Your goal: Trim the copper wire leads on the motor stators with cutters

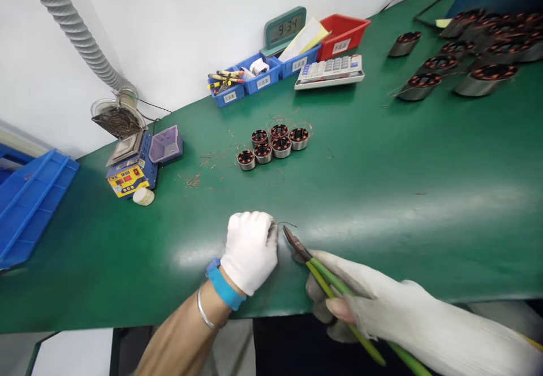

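Observation:
My left hand, in a white glove with a blue wrist strap, is closed over something near the front edge of the green table; a thin wire pokes out of it toward the right. My right hand, also gloved, grips green-handled cutting pliers. The pliers' dark jaws sit just right of the left hand, close to the wire end. What the left hand holds is hidden by the fingers.
Several small wound stator coils are grouped mid-table, with copper wire scraps to their left. A soldering station, blue bins, a red bin, a calculator and a clock line the back. More stators lie far right.

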The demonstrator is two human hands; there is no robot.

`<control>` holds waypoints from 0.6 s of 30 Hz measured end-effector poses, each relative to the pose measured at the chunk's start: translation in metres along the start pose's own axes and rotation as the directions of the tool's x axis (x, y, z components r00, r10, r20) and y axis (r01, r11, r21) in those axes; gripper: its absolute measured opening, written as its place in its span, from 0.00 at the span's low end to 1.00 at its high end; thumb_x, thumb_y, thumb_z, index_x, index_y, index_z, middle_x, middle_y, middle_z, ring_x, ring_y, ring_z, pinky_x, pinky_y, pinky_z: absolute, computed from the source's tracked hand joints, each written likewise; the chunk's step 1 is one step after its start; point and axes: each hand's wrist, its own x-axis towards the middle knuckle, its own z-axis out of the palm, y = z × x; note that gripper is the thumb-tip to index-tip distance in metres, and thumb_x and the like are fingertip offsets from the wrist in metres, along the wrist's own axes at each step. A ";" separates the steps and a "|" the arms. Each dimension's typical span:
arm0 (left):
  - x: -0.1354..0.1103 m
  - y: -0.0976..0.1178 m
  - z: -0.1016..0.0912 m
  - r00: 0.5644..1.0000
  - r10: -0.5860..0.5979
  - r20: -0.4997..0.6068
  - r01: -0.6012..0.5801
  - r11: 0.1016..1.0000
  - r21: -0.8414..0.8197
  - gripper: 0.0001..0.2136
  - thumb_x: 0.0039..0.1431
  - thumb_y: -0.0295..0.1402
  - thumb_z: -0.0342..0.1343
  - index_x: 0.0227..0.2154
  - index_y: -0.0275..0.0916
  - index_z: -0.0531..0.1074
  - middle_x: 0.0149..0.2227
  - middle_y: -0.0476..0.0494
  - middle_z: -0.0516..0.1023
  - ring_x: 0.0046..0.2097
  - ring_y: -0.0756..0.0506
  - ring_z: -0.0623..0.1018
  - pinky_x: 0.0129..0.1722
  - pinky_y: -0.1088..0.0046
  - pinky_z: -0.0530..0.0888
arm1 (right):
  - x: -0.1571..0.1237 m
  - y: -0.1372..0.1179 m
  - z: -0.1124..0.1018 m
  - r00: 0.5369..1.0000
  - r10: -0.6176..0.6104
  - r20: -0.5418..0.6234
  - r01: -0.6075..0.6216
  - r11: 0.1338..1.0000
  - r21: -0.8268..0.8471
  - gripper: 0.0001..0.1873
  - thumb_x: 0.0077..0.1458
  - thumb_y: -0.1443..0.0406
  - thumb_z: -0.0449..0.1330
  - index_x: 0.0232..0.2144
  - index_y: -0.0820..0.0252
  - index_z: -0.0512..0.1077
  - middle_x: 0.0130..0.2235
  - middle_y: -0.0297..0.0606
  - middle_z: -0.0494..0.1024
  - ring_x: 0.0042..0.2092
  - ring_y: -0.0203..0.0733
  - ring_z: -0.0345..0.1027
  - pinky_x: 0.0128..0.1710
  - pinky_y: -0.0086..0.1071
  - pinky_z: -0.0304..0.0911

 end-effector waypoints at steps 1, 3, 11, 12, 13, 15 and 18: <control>0.000 0.000 0.000 1.000 0.002 -0.004 -0.002 1.000 0.004 0.06 0.65 0.27 0.50 0.33 0.41 0.69 0.32 0.43 0.76 0.36 0.40 0.75 0.40 0.62 0.69 | 0.000 -0.006 0.002 0.999 0.010 -0.034 -0.011 0.999 -0.047 0.25 0.44 0.49 0.70 0.39 0.56 0.69 0.35 0.33 0.70 0.34 0.39 0.65 0.36 0.35 0.68; 0.000 0.000 0.001 1.000 0.006 -0.014 -0.005 1.000 0.011 0.06 0.65 0.27 0.49 0.33 0.41 0.69 0.32 0.44 0.76 0.36 0.41 0.75 0.40 0.62 0.69 | 0.000 -0.014 0.006 0.996 0.031 -0.087 -0.042 0.992 -0.121 0.23 0.43 0.51 0.69 0.35 0.56 0.68 0.33 0.33 0.71 0.32 0.39 0.66 0.34 0.36 0.68; -0.001 0.001 0.003 0.999 0.026 -0.025 -0.026 1.000 0.006 0.06 0.66 0.27 0.49 0.33 0.41 0.69 0.32 0.44 0.75 0.36 0.40 0.74 0.39 0.62 0.69 | 0.009 -0.020 0.001 0.966 0.098 -0.240 -0.178 0.923 -0.341 0.20 0.49 0.52 0.62 0.41 0.55 0.68 0.29 0.34 0.74 0.31 0.44 0.74 0.35 0.38 0.74; -0.001 0.001 0.002 1.000 0.023 -0.019 -0.023 1.000 0.006 0.07 0.66 0.27 0.49 0.33 0.41 0.69 0.32 0.44 0.75 0.36 0.40 0.74 0.39 0.62 0.69 | 0.009 -0.020 -0.001 0.966 0.095 -0.241 -0.183 0.910 -0.373 0.20 0.50 0.52 0.61 0.41 0.55 0.68 0.29 0.34 0.74 0.30 0.44 0.74 0.34 0.38 0.73; -0.001 0.001 0.002 1.000 0.016 -0.014 -0.016 1.000 0.006 0.07 0.66 0.27 0.49 0.33 0.41 0.69 0.32 0.43 0.75 0.36 0.40 0.74 0.39 0.62 0.69 | 0.008 -0.021 -0.003 0.967 0.093 -0.237 -0.185 0.898 -0.400 0.19 0.51 0.52 0.61 0.41 0.55 0.68 0.29 0.33 0.74 0.30 0.43 0.73 0.33 0.37 0.73; -0.001 0.001 0.001 1.000 0.004 -0.008 -0.004 1.000 0.001 0.07 0.66 0.27 0.49 0.33 0.41 0.70 0.32 0.43 0.75 0.36 0.40 0.74 0.39 0.62 0.69 | 0.008 -0.020 -0.007 0.970 0.094 -0.223 -0.180 0.895 -0.407 0.19 0.51 0.52 0.62 0.41 0.55 0.68 0.29 0.33 0.72 0.30 0.42 0.71 0.32 0.36 0.71; 0.000 0.002 0.002 1.000 -0.002 -0.005 0.002 1.000 -0.018 0.07 0.66 0.28 0.49 0.34 0.41 0.70 0.33 0.43 0.76 0.37 0.40 0.75 0.39 0.61 0.70 | 0.009 -0.012 -0.012 0.988 0.064 -0.140 -0.099 0.960 -0.263 0.22 0.50 0.51 0.65 0.42 0.55 0.67 0.30 0.31 0.70 0.30 0.39 0.68 0.31 0.34 0.69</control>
